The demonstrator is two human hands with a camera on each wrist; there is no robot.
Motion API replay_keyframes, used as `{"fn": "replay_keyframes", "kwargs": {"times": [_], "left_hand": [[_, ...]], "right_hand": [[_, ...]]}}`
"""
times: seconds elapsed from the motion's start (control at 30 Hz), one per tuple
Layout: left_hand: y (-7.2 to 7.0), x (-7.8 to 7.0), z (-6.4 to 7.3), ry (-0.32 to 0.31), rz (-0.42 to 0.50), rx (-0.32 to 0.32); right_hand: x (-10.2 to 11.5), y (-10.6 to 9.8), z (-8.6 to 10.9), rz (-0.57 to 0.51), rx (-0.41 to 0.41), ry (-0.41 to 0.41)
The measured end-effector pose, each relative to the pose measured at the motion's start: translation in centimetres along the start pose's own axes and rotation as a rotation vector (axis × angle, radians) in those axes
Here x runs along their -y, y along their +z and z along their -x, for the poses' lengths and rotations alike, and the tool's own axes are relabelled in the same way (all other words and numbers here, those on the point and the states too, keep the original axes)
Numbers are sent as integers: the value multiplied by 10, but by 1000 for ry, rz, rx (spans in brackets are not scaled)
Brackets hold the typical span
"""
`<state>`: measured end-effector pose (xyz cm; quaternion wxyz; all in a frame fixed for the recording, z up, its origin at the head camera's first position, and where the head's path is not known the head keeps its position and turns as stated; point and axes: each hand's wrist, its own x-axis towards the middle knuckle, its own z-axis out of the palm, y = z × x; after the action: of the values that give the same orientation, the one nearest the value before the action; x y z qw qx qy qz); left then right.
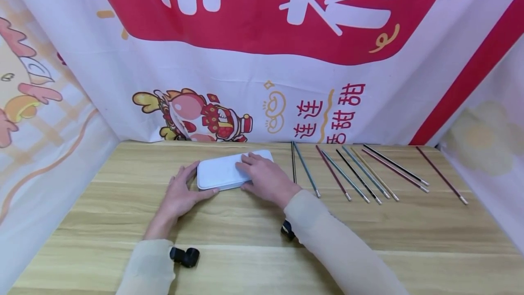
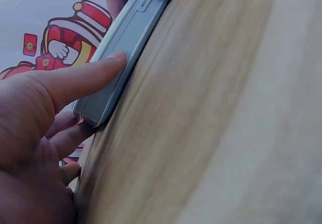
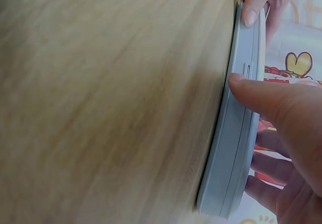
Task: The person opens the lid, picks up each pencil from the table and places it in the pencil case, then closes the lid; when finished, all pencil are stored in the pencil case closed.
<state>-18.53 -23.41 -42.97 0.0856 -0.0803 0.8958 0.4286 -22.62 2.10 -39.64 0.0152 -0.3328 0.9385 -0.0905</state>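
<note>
A pale, flat pencil case [image 1: 221, 170] with rounded corners lies on the wooden table, its lid down. My left hand [image 1: 180, 195] holds its left end, thumb along the front side and fingers round the end, as the left wrist view shows. From the right, my right hand [image 1: 268, 176] grips the case with fingertips on the lid and thumb [image 3: 246, 85] against the front side. Close by that thumb, a small slot-like catch [image 3: 247, 70] shows in the front side. The inside of the case is hidden.
To the right of the case, several pencils [image 1: 360, 176] in dark red, blue-green, black and yellowish lie spread on the table [image 1: 229, 226], with pale ends toward me. A printed cloth [image 1: 229, 72] hangs along the table's far edge, and more cloth hangs at both sides.
</note>
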Motion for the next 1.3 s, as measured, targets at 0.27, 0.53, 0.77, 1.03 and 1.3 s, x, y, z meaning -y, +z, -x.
{"fn": "replay_keyframes", "kwargs": {"times": [0.27,0.53,0.77,1.03,1.3], "left_hand": [[-1,2,-1,11,-3,1],[-5,3,-4,74,-25,-21],[-1,3,-6,109,-36,-14],[0,3,-6,125,-45,-16],[0,2,-6,122,-47,-15]], "right_hand": [[6,-1,-4,76,-5,-14],[16,1,-11,225,19,-38],[20,4,-8,351,85,-24],[30,10,-10,421,171,-14],[41,2,-15,484,142,-19]]}}
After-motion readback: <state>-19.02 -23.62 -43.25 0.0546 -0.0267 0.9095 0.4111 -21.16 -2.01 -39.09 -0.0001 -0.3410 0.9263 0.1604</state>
